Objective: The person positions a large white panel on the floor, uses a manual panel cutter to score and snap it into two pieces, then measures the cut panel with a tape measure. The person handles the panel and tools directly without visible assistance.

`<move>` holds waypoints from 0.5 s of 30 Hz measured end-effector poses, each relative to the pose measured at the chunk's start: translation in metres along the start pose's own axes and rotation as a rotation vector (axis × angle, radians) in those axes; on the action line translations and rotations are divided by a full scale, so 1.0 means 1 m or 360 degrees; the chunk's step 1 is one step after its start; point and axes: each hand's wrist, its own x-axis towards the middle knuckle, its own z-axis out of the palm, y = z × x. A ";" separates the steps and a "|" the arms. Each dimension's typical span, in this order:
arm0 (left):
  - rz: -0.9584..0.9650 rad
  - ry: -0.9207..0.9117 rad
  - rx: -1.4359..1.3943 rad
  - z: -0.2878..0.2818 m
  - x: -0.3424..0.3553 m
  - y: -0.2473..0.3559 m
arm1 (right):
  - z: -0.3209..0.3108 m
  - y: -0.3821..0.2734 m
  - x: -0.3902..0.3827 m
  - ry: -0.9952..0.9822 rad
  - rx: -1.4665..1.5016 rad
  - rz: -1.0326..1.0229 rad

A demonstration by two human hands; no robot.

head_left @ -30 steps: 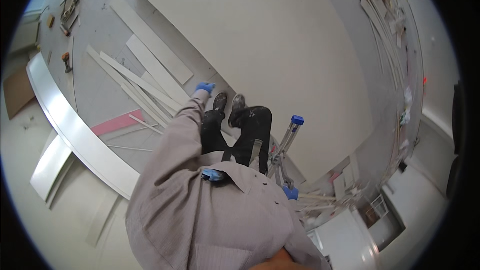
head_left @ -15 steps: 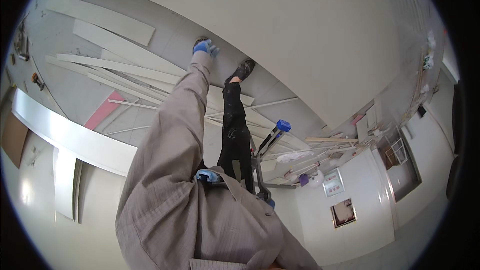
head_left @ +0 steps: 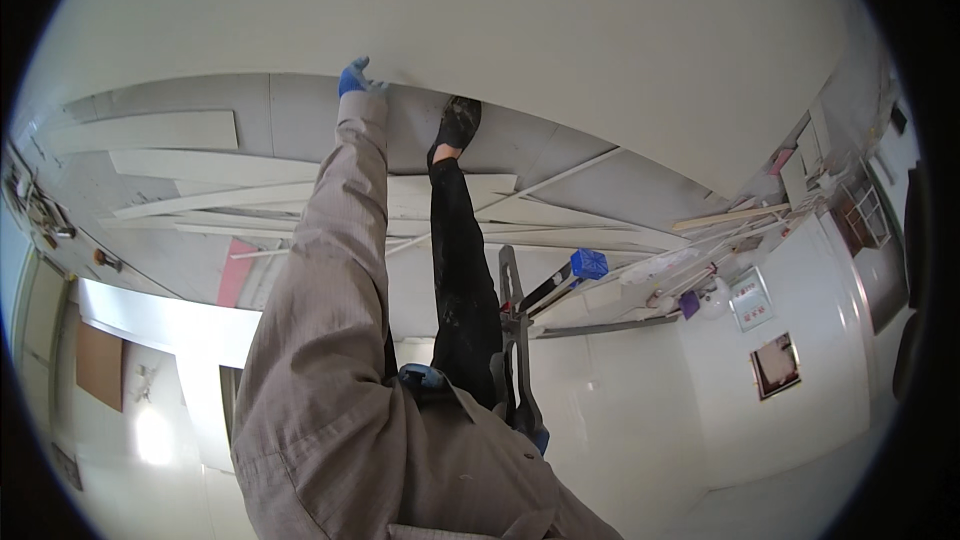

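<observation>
My left hand (head_left: 356, 77) in a blue glove is at the near edge of a large off-white board (head_left: 560, 20), its thumb and fingers apart; I cannot tell whether they touch it. My right hand (head_left: 539, 439), mostly hidden beside my hip, grips the lower end of a grey metal tool (head_left: 516, 350) with a blue block (head_left: 589, 263) on its upper end. My black shoe (head_left: 457, 125), dusted white, is just below the board's edge. Several pale strips (head_left: 172, 129) lie between the board and my body.
A pink offcut (head_left: 236, 275) lies among the strips at left, near an orange tool (head_left: 106, 258) and a curved white panel (head_left: 163, 318). Scrap pieces (head_left: 795, 178) pile along the right. A brown sheet (head_left: 98, 365) is at far left, and white walls (head_left: 640, 410) curve around the rim.
My left hand has reached forward to the board's edge. My view has swung, so the board now fills the top and more wall shows below. The metal tool stays at my right side.
</observation>
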 end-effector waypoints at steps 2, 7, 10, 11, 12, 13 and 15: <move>-0.0066 0.0026 0.0100 0.008 -0.010 0.008 | 0.005 -0.015 0.006 -0.0005 0.0001 -0.0027; -0.0039 0.0156 -0.0058 0.021 -0.026 0.014 | 0.004 -0.030 0.015 0.0002 -0.0025 -0.0065; 0.0037 0.0112 -0.0140 0.009 -0.023 0.006 | 0.001 -0.020 0.007 0.0060 0.0086 -0.0100; 0.0060 0.0022 -0.0184 0.000 -0.021 0.003 | 0.003 -0.016 0.006 0.0032 -0.0059 -0.0115; 0.0025 -0.0035 -0.0298 -0.008 -0.019 -0.002 | 0.004 -0.014 0.006 0.0008 -0.0135 -0.0112; 0.0100 -0.0045 -0.0164 -0.016 -0.016 -0.003 | 0.008 -0.015 0.009 0.0005 -0.0150 -0.0112; 0.0199 -0.0100 0.0038 -0.028 -0.013 -0.005 | 0.016 -0.025 0.025 0.0024 -0.0082 -0.0113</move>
